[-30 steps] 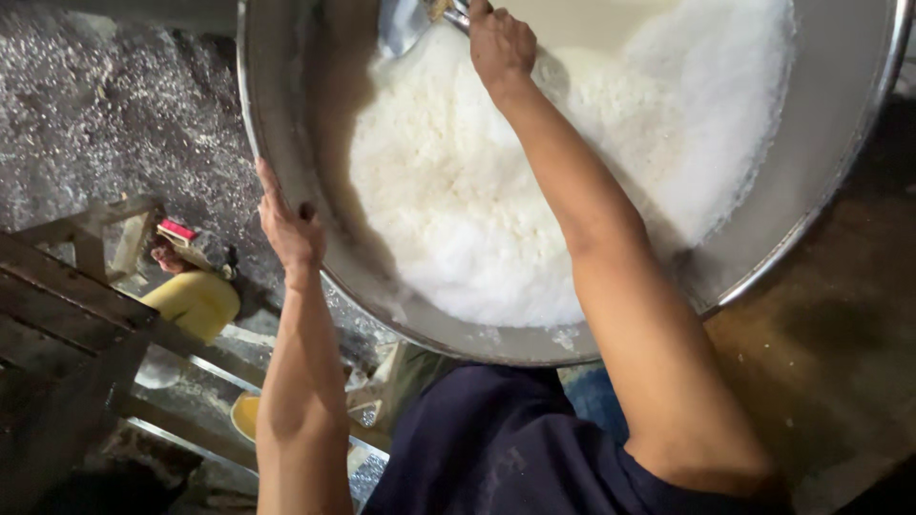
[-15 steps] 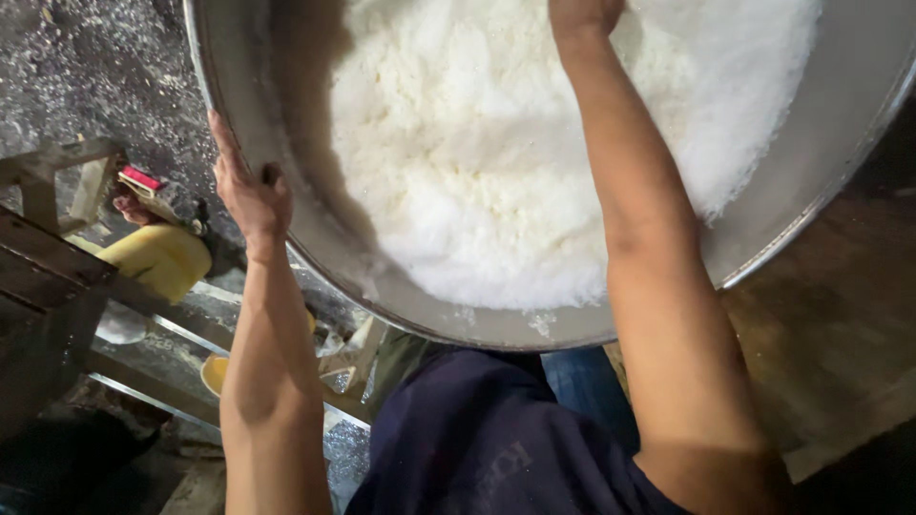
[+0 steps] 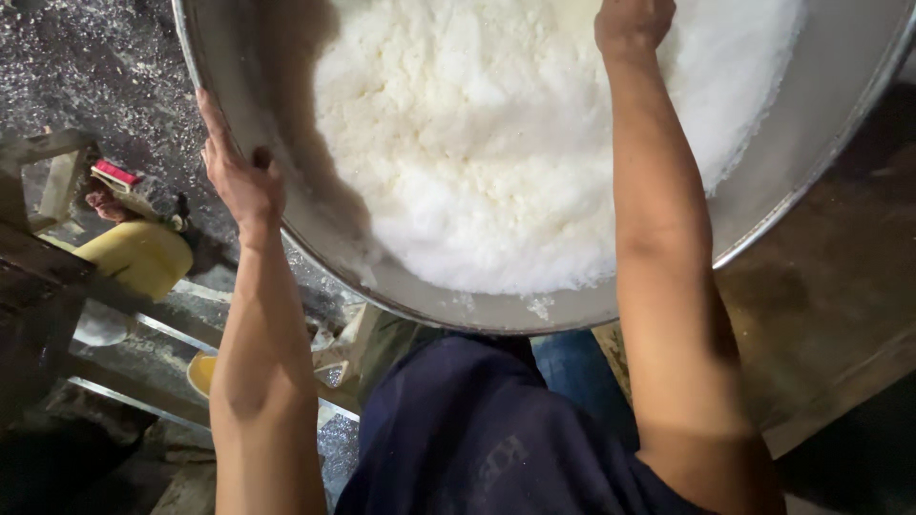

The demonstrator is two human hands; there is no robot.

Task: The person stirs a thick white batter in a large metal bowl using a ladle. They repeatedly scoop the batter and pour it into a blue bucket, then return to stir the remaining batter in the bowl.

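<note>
- Nearest, the person's dark blue shirt [image 3: 477,429] fills the bottom of the view, and both bare forearms reach up and away from it.
- Left of the left forearm, lower down, lie a yellow container [image 3: 138,256] and some wooden slats [image 3: 57,181].
- Further out, the left hand [image 3: 240,176] clamps the near-left rim of the big metal basin [image 3: 286,219], thumb hooked over the edge, fingers spread flat along the outside wall.
- Just right of that hand, a mound of white, moist, crumbly mass [image 3: 496,143] fills the basin's middle.
- Farthest, the right hand [image 3: 632,24] sits closed at the top edge of view, over the mass; whether it grips anything I cannot tell.
- Judging by this, the work is stirring or turning the mass while the basin is steadied.
- Any further stroke calls for the left hand's firm hold on the rim, since the basin looks tilted.
</note>
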